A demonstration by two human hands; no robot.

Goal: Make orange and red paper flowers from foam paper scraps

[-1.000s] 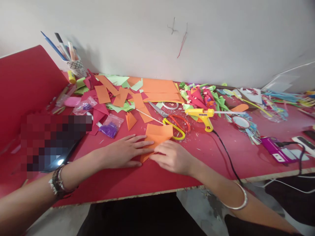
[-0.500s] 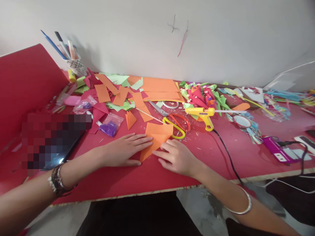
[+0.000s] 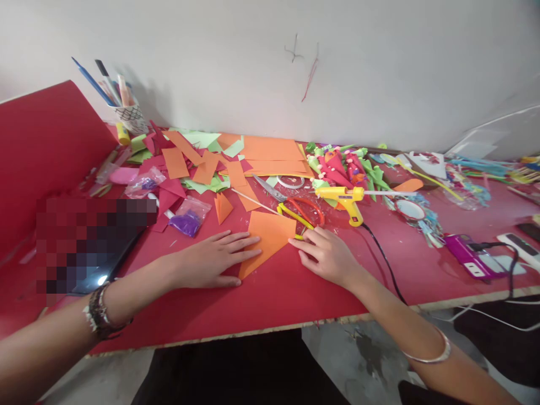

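A piece of orange paper [image 3: 272, 233] lies on the red tabletop, one slanting edge running from its lower left point up to its right corner. My left hand [image 3: 211, 259] rests flat on its left side, fingers stretched out and the thumb apart. At the right corner is my right hand [image 3: 329, 256], its fingers bent and spread, a fingertip touching the paper's edge. Behind the paper lie scissors with red handles [image 3: 310, 208] and a tool with yellow handles [image 3: 297, 214], partly covered by my right hand. A small folded orange piece [image 3: 223, 208] sits to the left.
A yellow glue gun [image 3: 348, 199] with its cord lies to the right. Coloured paper scraps [image 3: 175, 163], orange sheets [image 3: 270, 149] and paper figures [image 3: 337, 163] line the wall. A dark, partly blurred device [image 3: 97, 264] is at left, a purple power strip [image 3: 475, 256] at right.
My right hand has slid to the right, from over the paper to its corner. The paper's upper flap no longer shows, and the sheet looks flatter. My left hand stays put.
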